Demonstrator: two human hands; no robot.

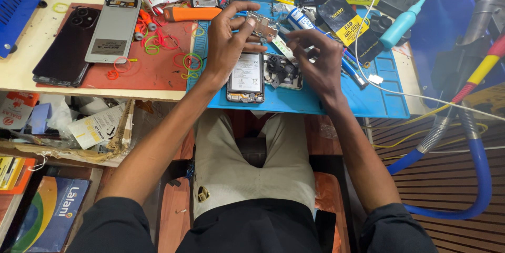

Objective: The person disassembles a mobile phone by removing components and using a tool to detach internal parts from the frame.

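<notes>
A person is sitting at a cluttered repair bench, working over a blue mat [386,103]. Their left hand [227,42] is pinching a small metal plate [261,26] between thumb and fingers, just above an opened phone [245,78] lying on the mat. Their right hand [317,58] is curling loosely beside it, fingers bent over small loose parts [282,72]; I cannot tell whether it is holding anything.

One view only, head-worn, looking steeply down and forward over the person's own lap at a cluttered bench. Close range: both forearms run in from 6 o'clock, left hand [227,37] and right hand [315,61] meeting near 12 over the blue mat [315,103]. Floor and hoses at 3 o'clock.
</notes>
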